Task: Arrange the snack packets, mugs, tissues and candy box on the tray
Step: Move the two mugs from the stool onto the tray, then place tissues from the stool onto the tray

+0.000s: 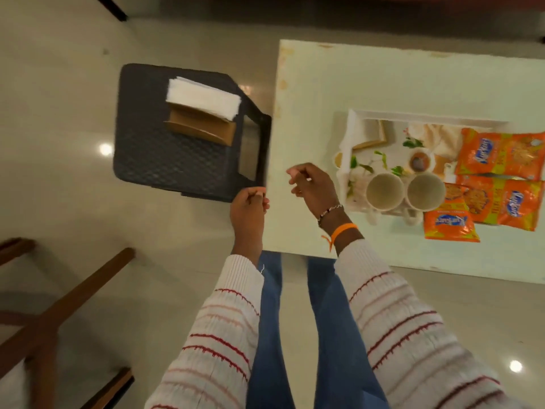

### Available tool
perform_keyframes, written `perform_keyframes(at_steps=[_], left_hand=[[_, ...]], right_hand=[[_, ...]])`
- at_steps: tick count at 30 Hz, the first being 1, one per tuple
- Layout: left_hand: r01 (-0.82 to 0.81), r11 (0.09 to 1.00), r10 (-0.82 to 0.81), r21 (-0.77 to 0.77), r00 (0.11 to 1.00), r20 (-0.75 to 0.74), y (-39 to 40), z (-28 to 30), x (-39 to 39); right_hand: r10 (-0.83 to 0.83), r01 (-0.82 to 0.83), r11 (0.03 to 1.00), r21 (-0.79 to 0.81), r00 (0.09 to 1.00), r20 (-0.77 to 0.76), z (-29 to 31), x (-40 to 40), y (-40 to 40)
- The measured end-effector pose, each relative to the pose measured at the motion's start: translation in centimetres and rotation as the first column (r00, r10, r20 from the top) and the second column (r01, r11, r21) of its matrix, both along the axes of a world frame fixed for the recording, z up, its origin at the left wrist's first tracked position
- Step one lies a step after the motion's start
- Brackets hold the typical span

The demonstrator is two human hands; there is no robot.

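A white floral tray sits on the white table. On it stand two cream mugs, orange snack packets, and a small tan box at its far left corner. A stack of white tissues lies over a brown cardboard box on a dark plastic stool left of the table. My left hand hovers by the stool's near corner, fingers curled, holding nothing I can see. My right hand floats over the table's left edge, fingers loosely apart and empty.
Wooden chair frames stand at the lower left on the shiny tiled floor. My legs in blue jeans are against the table's near edge. A dark furniture leg shows at the top left.
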State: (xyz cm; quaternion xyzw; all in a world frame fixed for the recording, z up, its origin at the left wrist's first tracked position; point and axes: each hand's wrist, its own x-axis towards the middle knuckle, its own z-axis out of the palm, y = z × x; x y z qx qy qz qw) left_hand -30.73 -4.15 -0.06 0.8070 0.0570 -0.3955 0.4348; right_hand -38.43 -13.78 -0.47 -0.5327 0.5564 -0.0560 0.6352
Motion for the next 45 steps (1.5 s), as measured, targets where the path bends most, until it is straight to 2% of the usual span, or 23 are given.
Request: perform_keyframes(at_steps=[2, 6, 9, 11, 13, 16, 19, 22, 25, 30, 36, 41, 45], left_hand=[[-0.021, 1.000, 0.021, -0.003, 0.999, 0.048, 0.3, -0.1, 3.3], [0.062, 0.997, -0.068, 0.040, 0.984, 0.162, 0.2, -1.3, 8.8], [-0.047, 0.999, 0.049, -0.013, 0.966, 0.252, -0.1, -2.3, 12.8], [-0.109, 0.994, 0.103, 0.000, 0.946, 0.309, -0.2, -3.1, 15.8], [-0.037, 0.998, 0.016, 0.055, 0.942, 0.336, -0.3, -4.0, 18.3], [0.155, 0.973, -0.211, 0.171, 0.897, 0.387, -0.6, -5.2, 20.9], [0.257, 0.930, -0.353, 0.262, 0.820, 0.449, -0.8, -6.1, 22.2], [0.319, 0.898, -0.436, 0.303, 0.732, 0.524, -0.4, -6.3, 22.1], [0.389, 0.871, -0.491, 0.301, 0.644, 0.587, 0.2, -5.3, 20.5], [0.586, 0.792, -0.523, 0.172, 0.506, 0.686, -1.3, -2.2, 14.0], [0.741, 0.672, -0.588, 0.010, 0.525, 0.615, -7.8, -0.8, 3.3], [0.865, 0.496, -0.724, 0.074, 0.365, 0.586, -13.3, -2.2, -3.5], [0.903, 0.427, -0.790, 0.050, 0.345, 0.508, -15.6, -3.9, -7.3]], right_hand=[[0.053, -0.053, 0.998, -0.019, 0.999, 0.010, -0.6, 4.0, -0.2], [0.092, -0.092, 0.993, -0.071, 0.996, -0.005, -2.5, 10.5, -0.3], [0.008, -0.010, 0.998, -0.058, 0.999, -0.046, -4.2, 14.0, 0.0], [-0.051, 0.044, 0.993, -0.112, 0.997, -0.057, -5.1, 16.0, 0.3], [-0.092, 0.072, 0.970, -0.234, 0.993, -0.074, -5.8, 17.6, 0.5], [-0.105, 0.064, 0.918, -0.391, 0.991, -0.084, -6.7, 19.6, 0.1], [-0.046, -0.023, 0.887, -0.461, 0.989, -0.137, -7.2, 20.9, -0.5], [-0.044, -0.016, 0.877, -0.481, 0.993, -0.114, -7.0, 20.8, -0.6], [-0.074, 0.028, 0.868, -0.496, 0.995, -0.073, -6.2, 18.6, -0.9], [-0.157, 0.105, 0.843, -0.528, 0.986, -0.054, -3.5, 10.2, -3.6], [-0.279, 0.181, 0.805, -0.565, 0.956, -0.091, -1.4, -2.5, -9.1], [-0.287, 0.136, 0.811, -0.569, 0.940, -0.183, -2.7, -11.0, -13.7], [-0.238, 0.063, 0.850, -0.523, 0.931, -0.275, -4.5, -15.2, -16.3]])
